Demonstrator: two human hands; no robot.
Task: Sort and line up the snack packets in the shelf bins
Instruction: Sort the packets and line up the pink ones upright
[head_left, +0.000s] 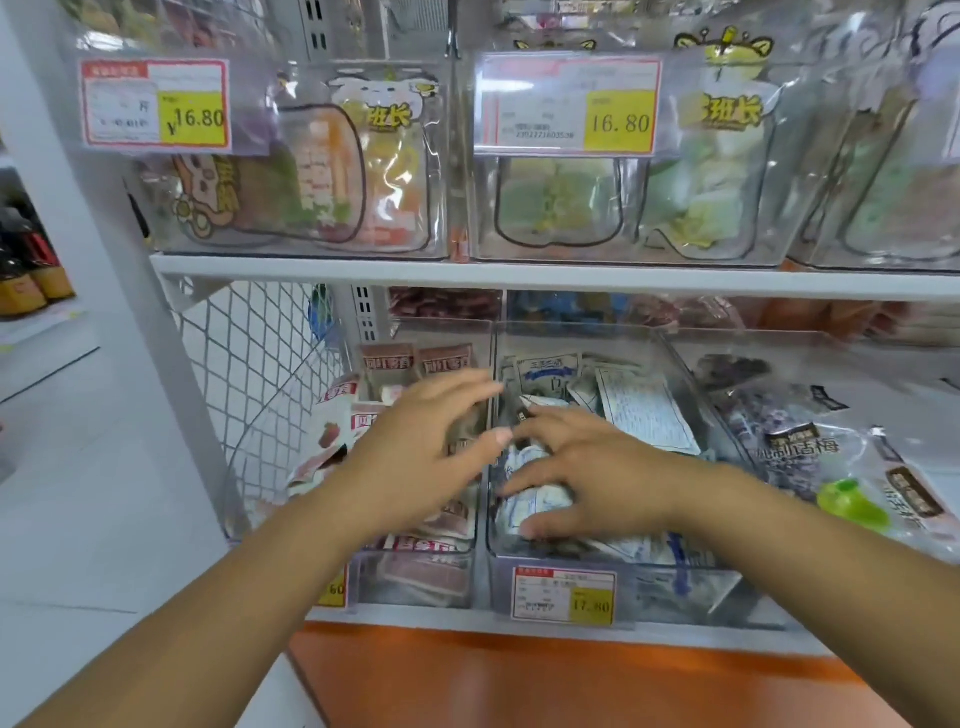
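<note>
Up top, two price tags (155, 104) (567, 104) both read 16.80. Below stand three clear bins. The left hand (421, 457), fingers spread straight, hovers over red packets (415, 364) in the left bin (415, 577), whose own label (335, 590) is mostly hidden behind the arm. The right hand (587, 467) lies flat and open on white-and-blue packets (644, 410) in the middle bin (675, 587), marked 17.80. Purple packets (800, 441) fill the right bin (779, 353), which is cut off.

On my feed, three bins sat abreast on the lower shelf (675, 636): the left bin (415, 579) at nine o'clock of the middle bin (675, 590), the right bin (857, 358) at three. The left hand (415, 457) was over the left bin; the right hand (587, 467) rested on packets (644, 410) inside the middle one.
</note>
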